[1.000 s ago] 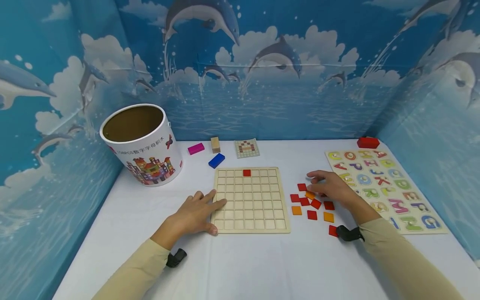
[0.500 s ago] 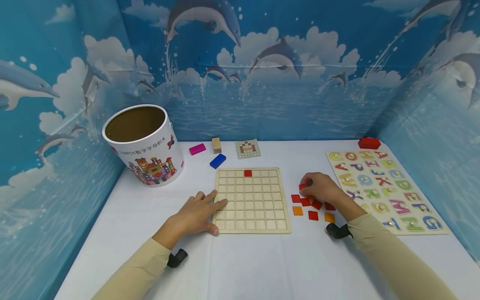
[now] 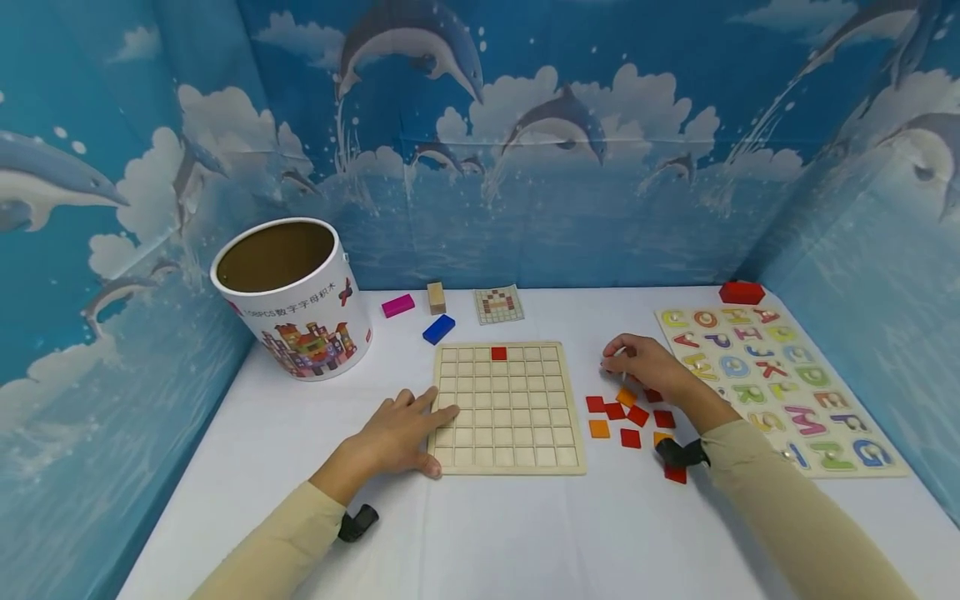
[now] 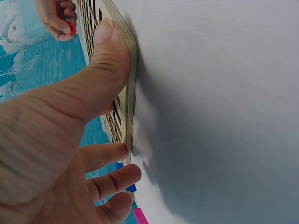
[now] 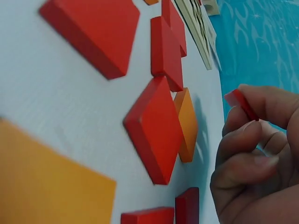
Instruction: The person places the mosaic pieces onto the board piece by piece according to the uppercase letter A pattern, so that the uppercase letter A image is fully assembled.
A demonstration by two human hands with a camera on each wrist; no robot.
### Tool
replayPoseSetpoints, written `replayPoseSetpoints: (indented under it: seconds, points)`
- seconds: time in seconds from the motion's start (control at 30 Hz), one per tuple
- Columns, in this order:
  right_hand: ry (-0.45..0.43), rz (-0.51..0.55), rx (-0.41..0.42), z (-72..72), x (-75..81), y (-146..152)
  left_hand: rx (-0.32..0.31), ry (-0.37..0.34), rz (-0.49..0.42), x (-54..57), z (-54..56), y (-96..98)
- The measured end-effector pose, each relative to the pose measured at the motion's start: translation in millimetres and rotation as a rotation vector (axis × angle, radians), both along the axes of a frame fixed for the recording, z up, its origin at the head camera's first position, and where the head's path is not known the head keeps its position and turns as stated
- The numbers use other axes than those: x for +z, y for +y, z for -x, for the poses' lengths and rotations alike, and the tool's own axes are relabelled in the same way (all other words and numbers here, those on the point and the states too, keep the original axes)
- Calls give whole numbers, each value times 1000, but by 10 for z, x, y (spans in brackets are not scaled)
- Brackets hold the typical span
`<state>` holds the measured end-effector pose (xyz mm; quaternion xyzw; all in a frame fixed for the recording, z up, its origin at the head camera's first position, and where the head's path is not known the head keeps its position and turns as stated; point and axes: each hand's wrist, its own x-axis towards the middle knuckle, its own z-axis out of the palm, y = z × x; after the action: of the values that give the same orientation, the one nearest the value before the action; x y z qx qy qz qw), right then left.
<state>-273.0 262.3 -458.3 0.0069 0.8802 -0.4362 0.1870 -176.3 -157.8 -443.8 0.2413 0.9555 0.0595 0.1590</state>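
A pale wooden grid board (image 3: pixel 510 412) lies flat on the table, with one red square tile (image 3: pixel 498 353) in its top row. My left hand (image 3: pixel 400 433) rests on the board's left side, fingers extended; in the left wrist view the thumb (image 4: pixel 110 51) lies over the board's edge. To the board's right, my right hand (image 3: pixel 647 364) is above several loose red and orange tiles (image 3: pixel 631 438). Between thumb and fingertips it pinches a red square tile (image 5: pixel 241 103), held up off the table as the right wrist view shows.
A white bucket (image 3: pixel 300 325) stands at the back left. Near it lie pink (image 3: pixel 398 306), blue (image 3: pixel 438 329) and plain wood (image 3: pixel 436 298) blocks, plus a small pattern card (image 3: pixel 498 305). At right is an alphabet puzzle board (image 3: pixel 787 392) with a red block (image 3: pixel 742 292) behind it.
My right hand first moved left to the far red tile in the pile, then lifted it in a pinch. My left hand has stayed on the board. The head view tilted slightly.
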Motion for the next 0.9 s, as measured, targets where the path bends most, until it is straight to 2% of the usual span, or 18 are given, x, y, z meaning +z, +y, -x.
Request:
replayPoseSetpoints:
  seconds: [0.1, 0.23, 0.37, 0.47, 0.67, 0.77, 0.9]
  points:
    - [-32, 53, -33, 9, -30, -7, -10, -8, 5, -21, -28, 5]
    - [-30, 172, -50, 52, -11, -118, -16, 15, 19, -23, -27, 3]
    - [-11, 238, -12, 95, 18, -348, -16, 25, 18, -12, -14, -2]
    - [5, 249, 22, 123, 19, -561, -14, 20, 17, -12, -11, -8]
    - [-10, 282, 88, 152, -57, -933, -11, 18, 11, -18, -11, -12]
    - [36, 207, 139, 140, -86, -1075, -10, 24, 13, -26, -10, -12]
    - [170, 14, 218, 122, -80, -1211, -9, 29, 18, -32, -8, -13]
